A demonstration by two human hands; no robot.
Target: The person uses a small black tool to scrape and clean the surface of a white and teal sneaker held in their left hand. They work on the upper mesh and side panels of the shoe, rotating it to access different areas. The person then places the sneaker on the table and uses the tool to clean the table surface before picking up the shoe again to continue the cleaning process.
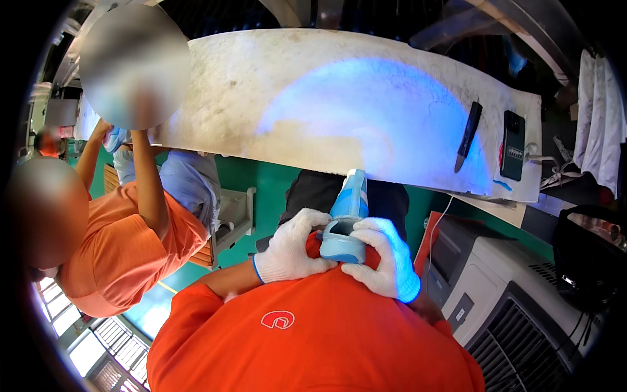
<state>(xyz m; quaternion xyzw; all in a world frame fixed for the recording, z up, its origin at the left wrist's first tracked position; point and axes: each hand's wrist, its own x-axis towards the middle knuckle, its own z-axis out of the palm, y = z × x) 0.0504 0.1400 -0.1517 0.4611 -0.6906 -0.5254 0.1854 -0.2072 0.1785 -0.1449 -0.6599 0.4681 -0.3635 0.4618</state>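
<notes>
Both white-gloved hands close around a light blue shoe (346,222) held against the chest, toe toward the worn white table (261,85): the left hand (294,248) cups its heel side, the right hand (385,258) wraps its opening. A black knife (468,136) and a dark phone (513,145) lie at the table's right end, near a grey machine (516,300)
</notes>
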